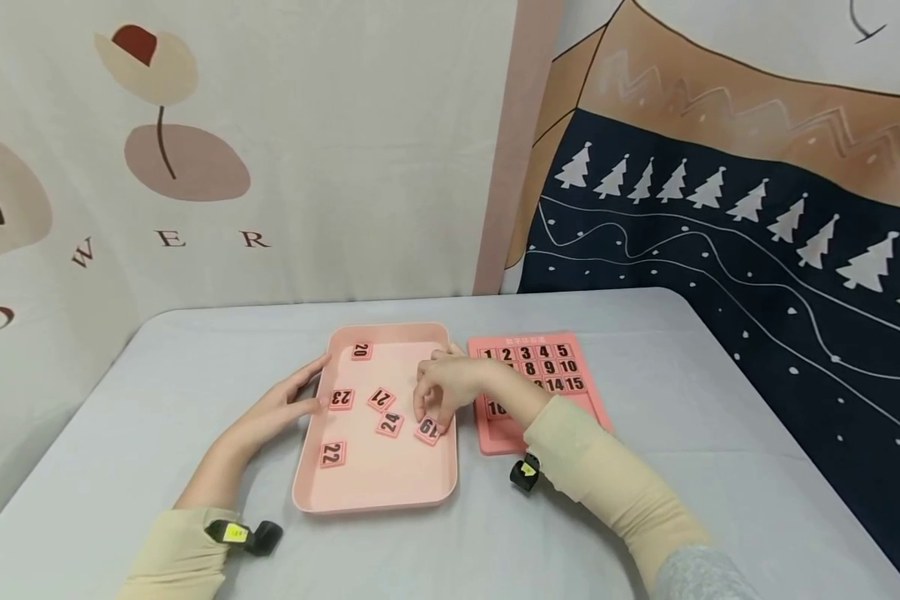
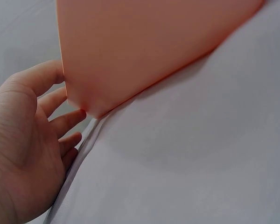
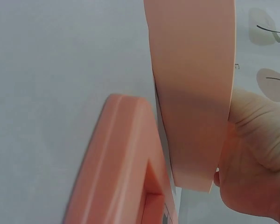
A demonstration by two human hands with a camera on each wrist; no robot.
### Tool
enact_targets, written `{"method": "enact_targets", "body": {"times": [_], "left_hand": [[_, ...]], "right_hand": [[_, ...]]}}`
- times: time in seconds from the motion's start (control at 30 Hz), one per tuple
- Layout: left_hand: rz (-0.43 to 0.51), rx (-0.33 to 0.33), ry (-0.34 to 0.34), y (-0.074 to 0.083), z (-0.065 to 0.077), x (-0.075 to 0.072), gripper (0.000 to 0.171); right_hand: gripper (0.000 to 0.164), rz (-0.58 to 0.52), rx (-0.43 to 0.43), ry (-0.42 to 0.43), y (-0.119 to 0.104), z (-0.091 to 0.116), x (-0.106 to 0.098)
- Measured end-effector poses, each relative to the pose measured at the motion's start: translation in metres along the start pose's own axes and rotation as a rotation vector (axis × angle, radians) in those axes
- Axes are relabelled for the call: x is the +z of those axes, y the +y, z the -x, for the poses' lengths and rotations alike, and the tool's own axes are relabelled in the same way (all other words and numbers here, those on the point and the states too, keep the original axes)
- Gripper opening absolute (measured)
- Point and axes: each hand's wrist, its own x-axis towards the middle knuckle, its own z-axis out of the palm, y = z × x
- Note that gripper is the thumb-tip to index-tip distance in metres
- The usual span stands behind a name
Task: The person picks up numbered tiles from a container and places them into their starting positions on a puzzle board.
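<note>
A pink tray (image 1: 378, 492) holds several loose number tiles. Inside it, at the right side, my right hand (image 1: 450, 383) pinches the number tile 19 (image 1: 427, 430) between thumb and finger. Close to its left lie tile 24 (image 1: 390, 424) and tile 21 (image 1: 381, 399). On the tray's left edge rests my left hand (image 1: 277, 408), fingers loosely extended; the left wrist view shows its fingertips (image 2: 79, 114) against the outer wall. The right wrist view has my right hand (image 3: 256, 154) behind the tray wall (image 3: 191, 93), its fingertips hidden.
Right of the tray lies a pink number board (image 1: 506, 446) with rows of tiles, partly covered by my right forearm. Tile 20 (image 1: 362, 351), tile 23 (image 1: 341, 399) and tile 22 (image 1: 333, 454) lie along the tray's left side. A printed curtain (image 1: 345, 167) hangs behind the table.
</note>
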Motion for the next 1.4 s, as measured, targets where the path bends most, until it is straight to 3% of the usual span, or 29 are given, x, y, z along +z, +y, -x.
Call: {"method": "enact_targets", "body": {"times": [0.53,1.03,1.23,1.4], "left_hand": [[0.000,0.015,0.001,0.004,0.001,0.002,0.074],[-0.003,0.026,0.004,0.002,0.001,0.001,0.074],[-0.014,0.027,0.007,0.001,0.001,0.000,0.073],[-0.020,0.021,0.005,0.002,0.000,0.000,0.073]], "right_hand": [[0.032,0.009,-0.001,0.026,0.000,0.002,0.004],[0.025,0.038,-0.057,0.121,0.001,0.004,0.007],[0.025,-0.004,-0.097,0.209,0.005,0.005,0.012],[0.024,-0.054,-0.123,0.354,0.004,0.015,0.017]]}}
